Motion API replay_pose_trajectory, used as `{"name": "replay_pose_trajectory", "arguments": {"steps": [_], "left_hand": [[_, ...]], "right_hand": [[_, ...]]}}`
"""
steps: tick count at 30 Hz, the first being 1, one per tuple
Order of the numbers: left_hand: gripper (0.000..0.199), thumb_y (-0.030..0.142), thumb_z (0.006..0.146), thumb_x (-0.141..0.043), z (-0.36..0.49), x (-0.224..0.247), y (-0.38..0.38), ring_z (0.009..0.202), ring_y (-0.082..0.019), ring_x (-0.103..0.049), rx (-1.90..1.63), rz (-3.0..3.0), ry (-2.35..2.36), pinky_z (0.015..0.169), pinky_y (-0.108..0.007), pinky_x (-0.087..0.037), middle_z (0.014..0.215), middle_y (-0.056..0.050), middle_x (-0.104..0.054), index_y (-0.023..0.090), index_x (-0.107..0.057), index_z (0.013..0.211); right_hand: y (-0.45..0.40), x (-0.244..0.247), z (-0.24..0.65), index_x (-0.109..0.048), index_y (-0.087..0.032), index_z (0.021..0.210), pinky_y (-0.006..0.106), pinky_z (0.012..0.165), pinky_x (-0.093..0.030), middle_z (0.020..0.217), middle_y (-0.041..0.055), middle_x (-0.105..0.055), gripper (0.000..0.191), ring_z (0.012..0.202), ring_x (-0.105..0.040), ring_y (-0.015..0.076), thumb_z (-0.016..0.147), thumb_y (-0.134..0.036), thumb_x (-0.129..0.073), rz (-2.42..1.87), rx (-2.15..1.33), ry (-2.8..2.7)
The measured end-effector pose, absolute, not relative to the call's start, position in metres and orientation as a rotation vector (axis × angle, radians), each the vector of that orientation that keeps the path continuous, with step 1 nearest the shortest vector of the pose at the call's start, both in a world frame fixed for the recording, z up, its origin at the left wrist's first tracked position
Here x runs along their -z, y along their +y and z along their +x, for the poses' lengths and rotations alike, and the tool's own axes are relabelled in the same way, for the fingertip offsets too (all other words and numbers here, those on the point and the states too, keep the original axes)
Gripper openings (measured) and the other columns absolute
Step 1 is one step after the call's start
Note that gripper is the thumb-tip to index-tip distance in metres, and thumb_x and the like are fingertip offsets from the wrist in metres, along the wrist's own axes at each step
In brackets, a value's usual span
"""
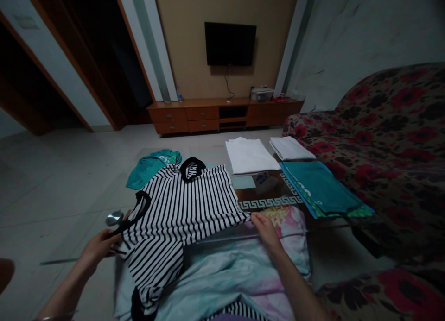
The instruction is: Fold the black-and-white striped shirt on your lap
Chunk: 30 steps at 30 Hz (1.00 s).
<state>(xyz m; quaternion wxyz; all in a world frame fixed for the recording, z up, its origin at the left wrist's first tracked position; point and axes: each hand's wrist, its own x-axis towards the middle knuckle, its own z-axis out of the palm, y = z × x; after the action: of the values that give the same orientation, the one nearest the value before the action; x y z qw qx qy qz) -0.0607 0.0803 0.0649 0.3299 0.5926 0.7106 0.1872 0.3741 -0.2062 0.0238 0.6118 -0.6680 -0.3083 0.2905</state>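
Note:
A black-and-white striped shirt (194, 196) with black neckband and cuffs lies spread over the glass table in front of me. My left hand (100, 247) pinches its shoulder edge beside the black collar. At the hem on the other side, my right hand (264, 226) grips the fabric between thumb and fingers. Between both hands the cloth is drawn fairly straight. One sleeve hangs toward me over a pastel floral cloth (215, 270), and the other sleeve points away with its cuff curled up.
A crumpled teal garment (146, 168) lies behind the shirt on the left. To the right are two folded white garments (250, 155) (292, 148) and a folded teal garment (323, 186). A floral sofa (392, 126) borders the right; a wooden TV cabinet (205, 115) stands beyond.

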Motion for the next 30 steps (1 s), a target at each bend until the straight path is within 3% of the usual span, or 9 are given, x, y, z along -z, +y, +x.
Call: {"name": "replay_pose_trajectory", "arguments": {"steps": [4, 8, 12, 14, 17, 21, 24, 30], "left_hand": [[0.009, 0.021, 0.073, -0.059, -0.068, -0.068, 0.081, 0.054, -0.011, -0.055, -0.528, 1.167, 1.629, 0.053, -0.021, -0.048, 0.055, 0.004, -0.059, 0.016, -0.054, 0.079], [0.01, 0.016, 0.071, -0.059, -0.068, -0.074, 0.071, 0.051, -0.008, -0.051, -0.621, 1.055, 1.487, 0.057, -0.021, -0.049, 0.055, 0.004, -0.054, 0.014, -0.052, 0.078], [0.04, 0.025, 0.069, -0.066, -0.063, -0.073, 0.055, 0.05, -0.011, -0.054, -0.741, 1.195, 1.615, 0.053, -0.025, -0.05, 0.06, 0.004, -0.054, 0.013, -0.051, 0.104], [0.054, 0.031, 0.071, -0.066, -0.061, -0.07, 0.042, 0.056, -0.014, -0.059, -0.817, 1.257, 1.678, 0.052, -0.027, -0.051, 0.07, 0.0, -0.058, 0.013, -0.046, 0.118], [0.06, 0.035, 0.076, -0.062, -0.057, -0.063, 0.017, 0.06, -0.016, -0.06, -0.857, 1.29, 1.715, 0.053, -0.027, -0.051, 0.074, -0.003, -0.06, 0.011, -0.042, 0.127], [0.072, 0.032, 0.078, -0.062, -0.046, -0.051, -0.018, 0.074, -0.019, -0.065, -0.824, 1.279, 1.608, 0.063, -0.029, -0.054, 0.084, -0.007, -0.066, 0.016, -0.031, 0.14], [0.079, 0.027, 0.076, -0.059, -0.042, -0.046, -0.033, 0.082, -0.018, -0.066, -0.936, 1.285, 1.559, 0.072, -0.029, -0.055, 0.096, -0.008, -0.066, 0.019, -0.023, 0.146], [0.077, 0.026, 0.074, -0.052, -0.058, -0.042, -0.041, 0.062, -0.016, -0.061, -1.05, 1.223, 1.72, 0.06, -0.027, -0.052, 0.064, 0.003, -0.057, 0.018, -0.025, 0.146]], "right_hand": [[-0.205, -0.024, 0.382, -0.068, -0.019, 0.084, 0.034, 0.084, -0.046, 0.086, 0.0056, -0.069, 0.038, 0.087, -0.06, 0.0215, 0.073, -0.054, -0.059, -1.279, -0.77, -0.529], [-0.21, -0.019, 0.386, -0.068, -0.018, 0.083, 0.035, 0.086, -0.044, 0.088, 0.0069, -0.068, 0.041, 0.089, -0.059, 0.0225, 0.077, -0.057, -0.056, -1.424, -0.709, -0.646], [-0.217, -0.013, 0.385, -0.067, -0.017, 0.075, 0.037, 0.085, -0.043, 0.082, 0.0078, -0.065, 0.038, 0.086, -0.057, 0.0241, 0.083, -0.051, -0.05, -1.671, -0.572, -0.975], [-0.222, -0.011, 0.382, -0.069, -0.018, 0.084, 0.039, 0.089, -0.041, 0.09, 0.0086, -0.066, 0.03, 0.093, -0.056, 0.0259, 0.08, -0.045, -0.056, -1.71, -0.525, -1.128], [-0.228, -0.009, 0.379, -0.071, -0.022, 0.099, 0.043, 0.097, -0.037, 0.106, 0.0082, -0.066, 0.03, 0.105, -0.052, 0.0282, 0.072, -0.035, -0.066, -1.729, -0.485, -1.306], [-0.23, -0.009, 0.38, -0.073, -0.024, 0.087, 0.044, 0.098, -0.037, 0.105, 0.0082, -0.066, 0.019, 0.106, -0.053, 0.0286, 0.073, -0.031, -0.062, -1.733, -0.482, -1.32], [-0.228, -0.014, 0.382, -0.073, -0.022, 0.087, 0.043, 0.097, -0.038, 0.103, 0.0093, -0.068, 0.023, 0.105, -0.055, 0.0282, 0.076, -0.037, -0.06, -1.696, -0.535, -1.152], [-0.232, -0.028, 0.383, -0.073, -0.019, 0.088, 0.036, 0.089, -0.045, 0.104, 0.0101, -0.068, 0.034, 0.103, -0.058, 0.0277, 0.073, -0.049, -0.063, -1.611, -0.693, -0.972]]}}
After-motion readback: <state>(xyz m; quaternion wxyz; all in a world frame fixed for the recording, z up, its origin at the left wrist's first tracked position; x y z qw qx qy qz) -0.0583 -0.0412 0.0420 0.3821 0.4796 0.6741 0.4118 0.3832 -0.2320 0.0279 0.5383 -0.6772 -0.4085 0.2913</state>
